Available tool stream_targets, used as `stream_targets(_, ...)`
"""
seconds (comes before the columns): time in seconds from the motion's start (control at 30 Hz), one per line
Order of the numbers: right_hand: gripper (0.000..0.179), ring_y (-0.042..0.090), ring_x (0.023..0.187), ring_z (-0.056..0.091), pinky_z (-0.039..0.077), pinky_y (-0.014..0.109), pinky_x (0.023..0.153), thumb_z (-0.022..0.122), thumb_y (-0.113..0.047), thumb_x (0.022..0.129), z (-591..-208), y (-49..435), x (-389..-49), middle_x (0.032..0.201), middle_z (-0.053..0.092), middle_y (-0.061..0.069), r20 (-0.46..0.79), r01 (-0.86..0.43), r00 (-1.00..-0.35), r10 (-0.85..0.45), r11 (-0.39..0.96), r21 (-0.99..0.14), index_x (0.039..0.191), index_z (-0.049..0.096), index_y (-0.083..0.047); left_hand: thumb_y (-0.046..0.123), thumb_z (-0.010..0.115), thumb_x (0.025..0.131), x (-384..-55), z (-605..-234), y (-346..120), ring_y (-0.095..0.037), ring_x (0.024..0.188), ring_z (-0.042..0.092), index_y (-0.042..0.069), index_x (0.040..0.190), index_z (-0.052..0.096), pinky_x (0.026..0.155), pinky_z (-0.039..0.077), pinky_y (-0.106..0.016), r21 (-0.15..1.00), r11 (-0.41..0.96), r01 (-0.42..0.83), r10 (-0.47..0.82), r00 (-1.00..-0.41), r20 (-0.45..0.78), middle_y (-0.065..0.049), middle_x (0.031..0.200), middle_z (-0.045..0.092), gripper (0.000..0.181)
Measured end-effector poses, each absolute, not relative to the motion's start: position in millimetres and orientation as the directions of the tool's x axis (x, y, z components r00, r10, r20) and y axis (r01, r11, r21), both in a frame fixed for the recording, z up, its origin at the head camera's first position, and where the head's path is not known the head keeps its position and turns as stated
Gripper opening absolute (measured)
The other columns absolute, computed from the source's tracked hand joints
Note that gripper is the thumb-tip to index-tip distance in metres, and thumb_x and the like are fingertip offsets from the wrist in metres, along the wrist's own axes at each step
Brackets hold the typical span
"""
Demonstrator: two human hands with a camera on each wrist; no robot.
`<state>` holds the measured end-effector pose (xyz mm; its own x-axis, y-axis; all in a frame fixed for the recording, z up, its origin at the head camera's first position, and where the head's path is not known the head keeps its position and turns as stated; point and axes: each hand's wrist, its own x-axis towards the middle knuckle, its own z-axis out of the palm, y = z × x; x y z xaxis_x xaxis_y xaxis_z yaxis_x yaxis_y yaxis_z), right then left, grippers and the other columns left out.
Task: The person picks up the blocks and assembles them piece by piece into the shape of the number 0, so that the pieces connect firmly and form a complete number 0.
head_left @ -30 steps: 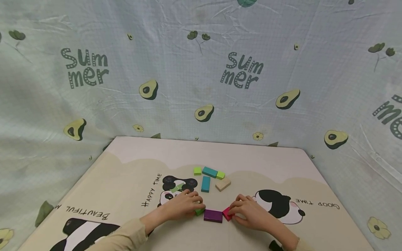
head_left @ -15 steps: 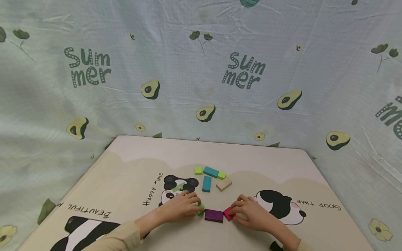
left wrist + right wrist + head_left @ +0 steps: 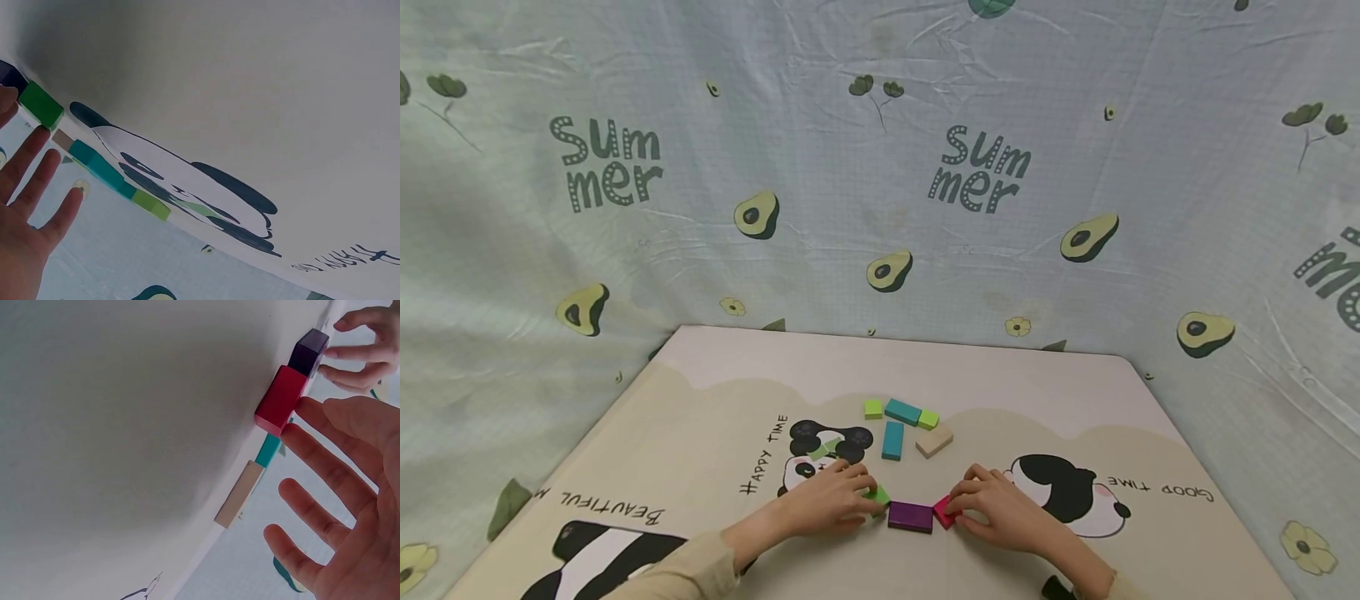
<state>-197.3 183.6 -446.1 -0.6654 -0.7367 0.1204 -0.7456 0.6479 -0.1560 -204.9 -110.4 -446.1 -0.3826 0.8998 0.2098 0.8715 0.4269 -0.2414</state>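
A dark purple wooden block [image 3: 911,517] lies flat between my hands. At its left end a green block [image 3: 879,497] stands askew, with my left hand [image 3: 831,500] beside it. In the left wrist view a fingertip meets the lower end of the green block [image 3: 41,105], while the other fingers spread away. A pinkish-red block [image 3: 944,511] sits angled at the purple block's right end. The fingertips of my right hand [image 3: 992,510] touch it. The right wrist view shows two fingertips against the red block [image 3: 281,400], the remaining fingers held fairly straight.
Beyond the hands lie a lime cube [image 3: 872,409], a teal block [image 3: 902,412], a second lime block [image 3: 928,419], an upright-lying teal block [image 3: 892,441] and a plain wood block [image 3: 934,442]. Panda prints cover the tabletop [image 3: 737,358]. A patterned curtain [image 3: 820,167] rises behind and beside it.
My left hand has drawn back slightly to the left, uncovering more of the green block, which has turned to a slant. My right hand and the red block stay nearly still.
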Motion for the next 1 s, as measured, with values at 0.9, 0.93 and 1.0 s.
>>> stream_targets(0.9,0.010,0.008,0.093,0.046,0.043,0.032,0.073,0.060,-0.022,0.082,-447.9,181.8,-198.3,0.095,0.061,-0.010,0.138,-0.755,-0.655,-0.743,0.635,-0.162,0.090,0.065,-0.026,0.024,0.061,0.082,-200.6,-448.5,-110.4,-0.009,0.097,0.052,0.023,0.103,0.063,0.081,0.043,-0.027,-0.213,0.460,0.862,0.883,-0.417,0.216,0.008,0.103,0.061,0.021)
stream_targets(0.93,0.009,0.008,0.093,0.046,0.043,0.032,0.073,0.060,-0.022,0.082,-448.2,181.7,-198.4,0.095,0.061,-0.010,0.137,-0.755,-0.655,-0.743,0.636,-0.159,0.090,0.065,-0.025,0.024,0.061,0.082,-200.6,-448.4,-110.2,-0.009,0.097,0.052,0.023,0.103,0.063,0.081,0.042,-0.027,-0.213,0.461,0.862,0.882,-0.418,0.216,0.008,0.102,0.061,0.021)
stream_targets(1.0,0.010,0.009,0.093,0.046,0.043,0.032,0.074,0.060,-0.022,0.082,-448.5,181.8,-198.6,0.095,0.061,-0.010,0.136,-0.755,-0.655,-0.743,0.638,-0.153,0.090,0.064,-0.025,0.024,0.061,0.082,-200.5,-448.7,-109.6,-0.009,0.096,0.052,0.024,0.102,0.063,0.081,0.042,-0.027,-0.216,0.461,0.861,0.882,-0.418,0.216,0.009,0.102,0.061,0.020)
